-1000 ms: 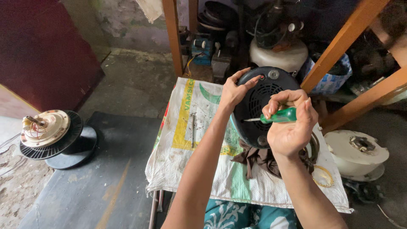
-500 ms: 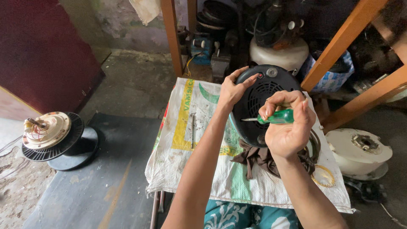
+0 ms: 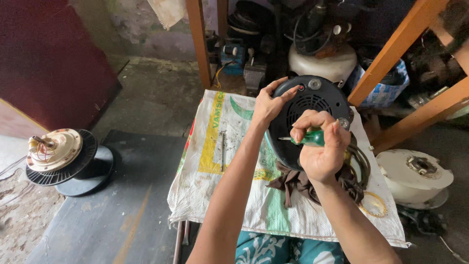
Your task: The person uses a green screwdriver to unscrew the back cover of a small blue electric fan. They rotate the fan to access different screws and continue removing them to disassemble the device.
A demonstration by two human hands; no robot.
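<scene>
The black vented motor housing (image 3: 308, 115) stands tilted on its edge on the tabletop (image 3: 220, 186), which is covered with a white woven sack, and everything else here is best placed from that housing. The left hand (image 3: 268, 105) grips the housing's upper left rim, fingers curled over the edge and thumb on the face, steadying it. The right hand (image 3: 320, 146) is clenched around a green-handled screwdriver (image 3: 305, 139) just in front of the housing's lower face. The screwdriver's long axis runs nearly level, its thin metal tip pointing left across the grille, toward the side where the left hand holds. A brown rag (image 3: 293, 181) lies bunched under the housing's lower edge, and dark cables (image 3: 361, 164) loop at its right. Well to the housing's left, on the floor, sits a fan motor with exposed windings (image 3: 53, 151).
</scene>
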